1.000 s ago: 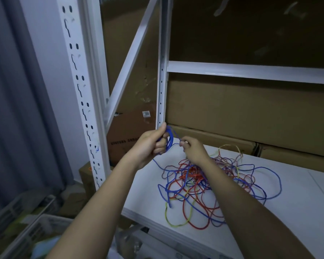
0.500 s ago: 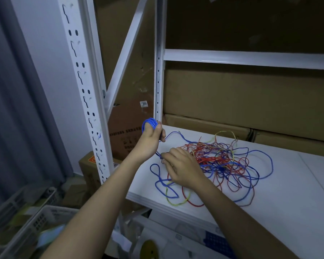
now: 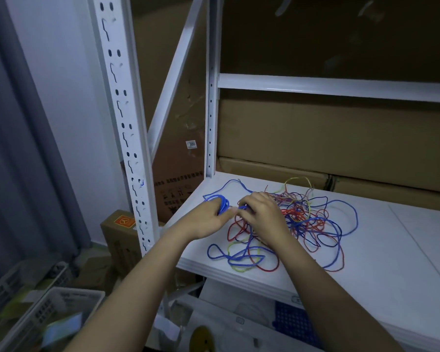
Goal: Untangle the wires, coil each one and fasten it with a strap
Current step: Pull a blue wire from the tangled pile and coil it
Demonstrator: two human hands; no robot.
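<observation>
Bare white shelf stretching right of the wire tangle; near edge just below its loops. Two hands, one tangle — blue, red, yellow strands, uncountable. Left hand curled round a small blue coil at the tangle's left; right hand pinching blue wire beside it.

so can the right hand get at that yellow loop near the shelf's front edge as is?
Probably yes. The yellow loop lies exposed near the front edge of the shelf, just below the right hand, with only blue and red strands crossing it. That hand is busy at the blue wire beside the left hand.
</observation>
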